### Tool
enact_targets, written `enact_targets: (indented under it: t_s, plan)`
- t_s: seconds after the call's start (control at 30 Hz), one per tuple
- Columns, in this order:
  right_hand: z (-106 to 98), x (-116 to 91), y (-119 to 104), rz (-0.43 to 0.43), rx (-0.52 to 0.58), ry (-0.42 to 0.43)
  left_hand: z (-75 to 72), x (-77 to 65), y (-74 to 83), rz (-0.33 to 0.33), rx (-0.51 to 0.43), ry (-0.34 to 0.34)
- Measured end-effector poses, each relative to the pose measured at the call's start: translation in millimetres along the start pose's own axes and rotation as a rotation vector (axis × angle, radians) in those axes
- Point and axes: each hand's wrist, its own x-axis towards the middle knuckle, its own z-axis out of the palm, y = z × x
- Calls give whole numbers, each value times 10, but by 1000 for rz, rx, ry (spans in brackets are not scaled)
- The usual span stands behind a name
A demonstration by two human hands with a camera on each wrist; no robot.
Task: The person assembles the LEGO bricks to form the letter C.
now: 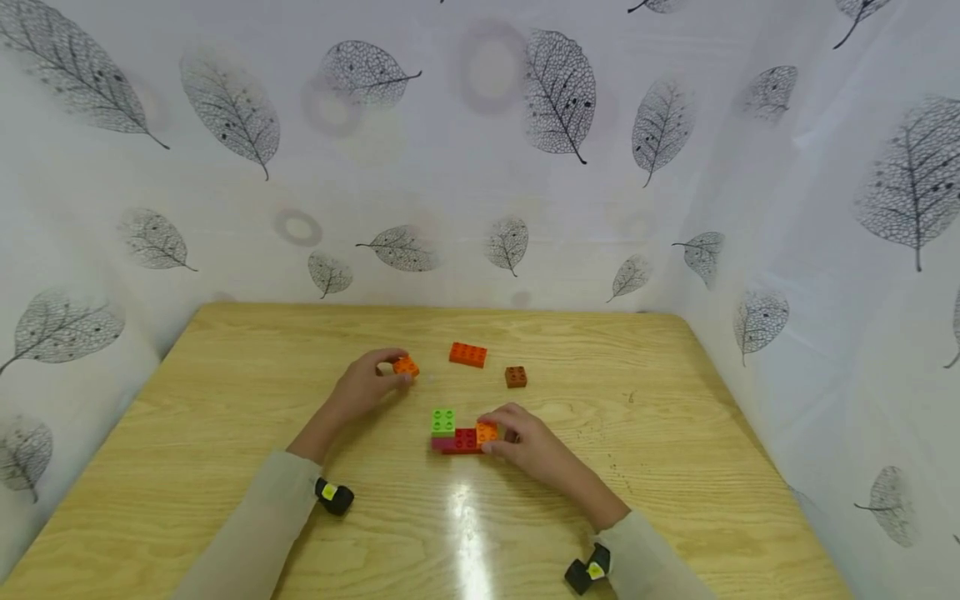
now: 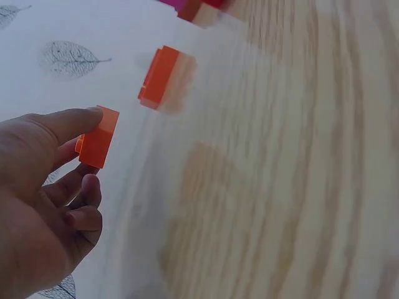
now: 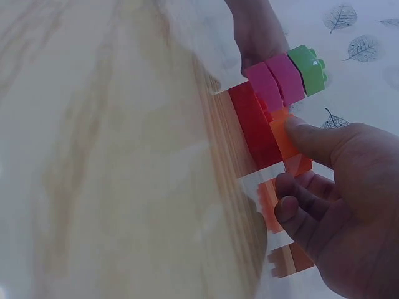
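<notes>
My left hand (image 1: 367, 383) pinches a square orange toy brick (image 1: 406, 367) between thumb and fingers, left of the other bricks. In the left wrist view this orange brick (image 2: 100, 138) shows its smooth side. My right hand (image 1: 528, 437) grips another orange brick (image 1: 487, 432) at the right end of a long red brick (image 1: 465, 440). On the red brick's left end stand two stacked magenta bricks (image 3: 274, 81), topped by a light green brick (image 1: 443, 421). In the right wrist view the held orange brick (image 3: 285, 137) sits against the red brick's studs.
A long orange-red brick (image 1: 468, 354) lies at the back of the wooden table (image 1: 600, 350). To its right is a small brown brick (image 1: 516, 377). A leaf-patterned white curtain (image 1: 450, 183) surrounds the table's back and sides.
</notes>
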Motion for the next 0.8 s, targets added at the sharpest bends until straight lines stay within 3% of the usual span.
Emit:
enact_targets:
  t_s: [0.4,0.8]
  plan:
    - [4,-2,-9,-6,-3,0,-4,-323,323,128,-28,-11]
    - [7,-6,5,-17,7,4,33,-586,569,186,-128,-96]
